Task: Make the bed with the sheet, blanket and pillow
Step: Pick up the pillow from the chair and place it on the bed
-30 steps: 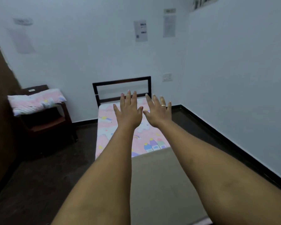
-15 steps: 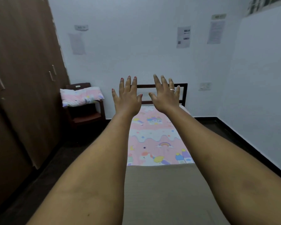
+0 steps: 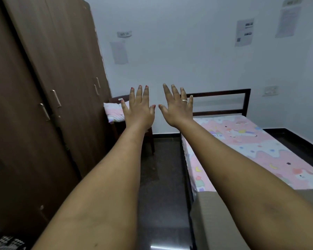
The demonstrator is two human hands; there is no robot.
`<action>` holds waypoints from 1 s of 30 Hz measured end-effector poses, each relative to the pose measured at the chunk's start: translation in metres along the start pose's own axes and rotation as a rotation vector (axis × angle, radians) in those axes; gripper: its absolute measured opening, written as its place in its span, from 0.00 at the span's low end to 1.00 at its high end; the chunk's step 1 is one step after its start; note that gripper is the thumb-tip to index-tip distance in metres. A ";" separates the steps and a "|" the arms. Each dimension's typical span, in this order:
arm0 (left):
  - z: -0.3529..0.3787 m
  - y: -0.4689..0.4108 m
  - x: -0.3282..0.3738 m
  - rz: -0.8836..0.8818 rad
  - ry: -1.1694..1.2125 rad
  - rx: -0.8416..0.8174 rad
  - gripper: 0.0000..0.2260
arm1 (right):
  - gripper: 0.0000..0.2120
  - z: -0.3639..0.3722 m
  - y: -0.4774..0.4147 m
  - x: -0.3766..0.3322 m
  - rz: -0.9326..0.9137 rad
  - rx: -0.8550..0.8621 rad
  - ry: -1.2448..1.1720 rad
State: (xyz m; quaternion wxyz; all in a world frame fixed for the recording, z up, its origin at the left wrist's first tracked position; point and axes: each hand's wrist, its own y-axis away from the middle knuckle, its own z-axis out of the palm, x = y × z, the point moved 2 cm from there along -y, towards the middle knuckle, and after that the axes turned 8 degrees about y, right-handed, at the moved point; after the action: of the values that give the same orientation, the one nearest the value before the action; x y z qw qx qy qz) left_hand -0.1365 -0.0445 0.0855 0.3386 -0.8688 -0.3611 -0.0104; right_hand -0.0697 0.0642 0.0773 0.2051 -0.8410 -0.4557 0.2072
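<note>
Looking past both outstretched arms: brown wardrobe (image 3: 43, 91) fills the left of the frame, doors closed, metal handles (image 3: 56, 98) mid-height. Pale wall (image 3: 179, 56) takes the top and right. Dark glossy floor (image 3: 163, 192) runs down the centre bottom. Bed (image 3: 186, 170) sits in the right half, dark frame, its headboard (image 3: 219, 92) against the wall. Pink cartoon-print sheet (image 3: 251, 147) lies flat on the far part of the mattress. Tan ribbed blanket (image 3: 215, 217), as far as I can tell, covers the near end at lower right and hangs over the side edge. Dark wooden chair (image 3: 134, 136) stands centre-left, between the wardrobe and the bed, against the wall. Pillow (image 3: 114, 112), same pink print, lies on the chair seat, well apart from the bed. My left hand (image 3: 138, 110) and right hand (image 3: 175, 109) are mid-frame, side by side, backs to the camera, fingers straight and spread, grasping nothing, touching nothing; the thumbs nearly meet. The left hand overlaps the pillow and chair in the view. Papers (image 3: 244, 32) are stuck on the wall at upper right, one more (image 3: 119, 52) at upper centre under a small label. Switch plate (image 3: 270, 90) is on the wall right of the headboard. Ring (image 3: 184, 100) on a right-hand finger.
</note>
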 end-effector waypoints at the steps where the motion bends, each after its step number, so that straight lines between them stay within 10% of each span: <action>1: -0.004 -0.004 -0.011 -0.008 -0.001 0.005 0.28 | 0.31 0.004 -0.005 -0.011 -0.005 -0.006 0.005; 30: 0.164 -0.281 -0.202 -0.116 -0.025 -0.020 0.28 | 0.30 0.226 -0.316 -0.079 -0.087 -0.070 0.009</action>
State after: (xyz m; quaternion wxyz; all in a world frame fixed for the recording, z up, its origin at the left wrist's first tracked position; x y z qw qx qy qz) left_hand -0.5016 0.0709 0.0696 0.3241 -0.8498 -0.4150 -0.0228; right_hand -0.4458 0.1902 0.0717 0.1861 -0.8280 -0.4980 0.1782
